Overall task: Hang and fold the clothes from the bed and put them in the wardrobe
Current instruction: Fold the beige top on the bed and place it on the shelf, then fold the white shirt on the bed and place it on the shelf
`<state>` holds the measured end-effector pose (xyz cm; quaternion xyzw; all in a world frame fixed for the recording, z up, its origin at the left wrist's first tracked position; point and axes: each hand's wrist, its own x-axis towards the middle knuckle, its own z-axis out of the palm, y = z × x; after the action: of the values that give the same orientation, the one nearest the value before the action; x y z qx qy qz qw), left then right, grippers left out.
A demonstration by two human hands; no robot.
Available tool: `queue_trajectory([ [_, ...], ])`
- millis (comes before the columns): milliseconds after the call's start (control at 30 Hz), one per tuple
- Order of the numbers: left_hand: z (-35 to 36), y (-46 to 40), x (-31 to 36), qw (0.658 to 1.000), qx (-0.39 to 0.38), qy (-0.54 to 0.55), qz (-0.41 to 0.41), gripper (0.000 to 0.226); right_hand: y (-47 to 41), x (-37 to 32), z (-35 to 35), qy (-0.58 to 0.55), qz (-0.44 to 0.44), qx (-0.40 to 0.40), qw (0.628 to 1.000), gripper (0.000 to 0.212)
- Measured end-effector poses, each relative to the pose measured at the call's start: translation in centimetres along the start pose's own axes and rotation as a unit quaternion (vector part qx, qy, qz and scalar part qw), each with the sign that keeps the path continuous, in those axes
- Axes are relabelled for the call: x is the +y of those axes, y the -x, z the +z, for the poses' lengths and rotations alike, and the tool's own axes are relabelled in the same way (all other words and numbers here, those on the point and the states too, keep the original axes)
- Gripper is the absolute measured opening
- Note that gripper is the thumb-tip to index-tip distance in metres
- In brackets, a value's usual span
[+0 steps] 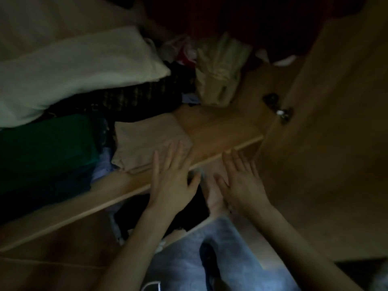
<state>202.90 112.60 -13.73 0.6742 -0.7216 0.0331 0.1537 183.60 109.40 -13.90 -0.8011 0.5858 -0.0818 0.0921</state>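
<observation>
The wardrobe [327, 127] fills most of the dim frame, its wooden door swung open along the right side with a metal hinge [282, 113] at right of centre. Its shelf [212, 131] runs diagonally from lower left to right of centre and is crowded with clothes. At upper left a large cream-white bundle [69, 68] lies on top of a dark plaid garment [147, 95]. Below these, at the left edge, sits a stack of dark green folded cloth [46, 143] over something darker blue. In the middle of the shelf lies a folded beige garment [147, 143] (flat and neat, near the shelf's front edge), just beside the green stack. Farther back, at upper centre, a pale crumpled piece [220, 70] stands among small red and pink items too blurred to identify. Dark red cloth [241, 19] hangs across the top of the frame.

Under the shelf, at lower centre, another compartment holds dark clothing [189, 208]; its detail is lost in shadow.

The left hand [174, 177] is spread flat, fingers straight, its fingertips resting on the near edge of the beige garment and gripping nothing. The right hand [241, 181] is likewise flat and spread, fingers straight, in front of the shelf's edge at centre right; whether it touches the wood cannot be told.

At bottom centre lie grey floor and a dark shoe [210, 263].
</observation>
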Motion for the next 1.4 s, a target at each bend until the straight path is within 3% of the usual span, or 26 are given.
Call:
queue_trajectory([
  [167,0.7,1.6,6.9,0.994,-0.031,0.019,0.105,0.067,8.4,4.6,-2.1,0.024,0.104,0.011,0.994,0.080],
  [333,1.1,3.7,16.3,0.971,-0.075,0.039,0.222,0.069,16.9,8.9,-4.4,0.045,0.222,0.055,0.972,0.068],
  [567,1.3,8.6,29.5,0.913,-0.111,0.063,0.389,0.071,30.4,14.2,-6.7,0.017,0.381,0.109,0.918,0.074],
  [833,2.2,21.1,45.4,0.827,-0.167,0.098,0.528,0.073,50.0,19.7,-7.7,0.015,0.519,0.142,0.843,0.071],
  [1000,2.5,29.3,54.7,0.783,-0.179,0.077,0.591,0.069,62.6,22.2,-7.9,0.013,0.587,0.151,0.795,0.075],
  [1133,2.7,35.3,61.1,0.753,-0.197,0.071,0.624,0.082,71.3,24.1,-7.7,0.012,0.633,0.128,0.763,0.064],
  [1400,4.4,40.0,69.0,0.720,-0.201,0.047,0.662,0.082,81.0,28.9,-8.8,-0.002,0.668,0.139,0.731,0.064],
])
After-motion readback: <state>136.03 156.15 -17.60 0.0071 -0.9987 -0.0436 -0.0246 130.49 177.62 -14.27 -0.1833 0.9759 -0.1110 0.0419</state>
